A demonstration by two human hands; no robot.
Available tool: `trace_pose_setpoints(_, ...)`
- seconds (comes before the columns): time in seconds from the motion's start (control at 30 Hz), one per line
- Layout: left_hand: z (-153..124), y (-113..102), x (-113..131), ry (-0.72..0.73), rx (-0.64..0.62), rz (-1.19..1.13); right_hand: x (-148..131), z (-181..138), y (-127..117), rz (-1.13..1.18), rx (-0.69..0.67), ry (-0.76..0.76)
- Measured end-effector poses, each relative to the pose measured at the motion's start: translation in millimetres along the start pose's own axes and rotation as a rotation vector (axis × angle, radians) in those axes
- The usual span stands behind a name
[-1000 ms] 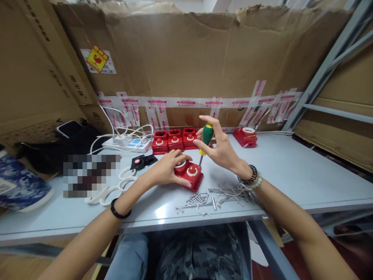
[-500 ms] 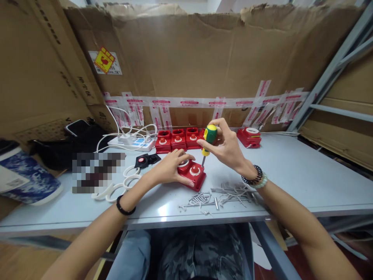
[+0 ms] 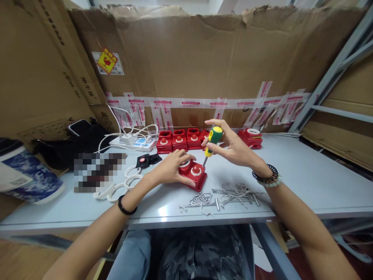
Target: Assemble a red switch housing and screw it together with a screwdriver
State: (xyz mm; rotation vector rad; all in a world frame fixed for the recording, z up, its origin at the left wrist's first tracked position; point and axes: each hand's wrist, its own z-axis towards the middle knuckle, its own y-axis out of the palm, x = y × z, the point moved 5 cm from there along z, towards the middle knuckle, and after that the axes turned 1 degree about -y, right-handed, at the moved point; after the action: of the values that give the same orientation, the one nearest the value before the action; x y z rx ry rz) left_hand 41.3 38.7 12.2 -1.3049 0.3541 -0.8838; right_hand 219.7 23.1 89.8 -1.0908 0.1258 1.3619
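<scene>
A red box with a red push button (image 3: 196, 174) lies on the grey table (image 3: 297, 175) in front of me. My left hand (image 3: 171, 168) presses down on its left side, fingers over a white ring. My right hand (image 3: 231, 144) grips the green and yellow handle of a screwdriver (image 3: 213, 138), held nearly upright and tilted. Its tip meets the far right corner of the box. A heap of loose metal screws (image 3: 221, 196) lies just in front of the box, near the table's edge.
Three red boxes (image 3: 178, 140) stand in a row behind, another red box (image 3: 251, 138) farther right. A white power strip with cables (image 3: 132, 143), black parts (image 3: 147, 160), white rings (image 3: 116, 188) and a blue-patterned bag (image 3: 27, 177) lie left. Taped cardboard walls the back; a metal shelf frame (image 3: 329, 77) stands right.
My right hand has turned on the screwdriver handle, fingers regripping. The view shifted slightly, so everything sits a bit further right. My left hand stays on the box.
</scene>
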Motion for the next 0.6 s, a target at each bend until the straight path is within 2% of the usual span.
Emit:
trace_pose_setpoints(0.3,1,0,0,0.009,0.006,-0.001,1,3,6,-0.166,0.178,-0.012)
trace_pose_setpoints(0.53,-1,0,-2,0.007,0.011,-0.027,-8,0,-4,-0.078,0.187,-0.048)
trace_pose_setpoints(0.6,0,0,-2,0.008,0.011,-0.031,-13,-3,-12,-0.015,0.236,-0.065)
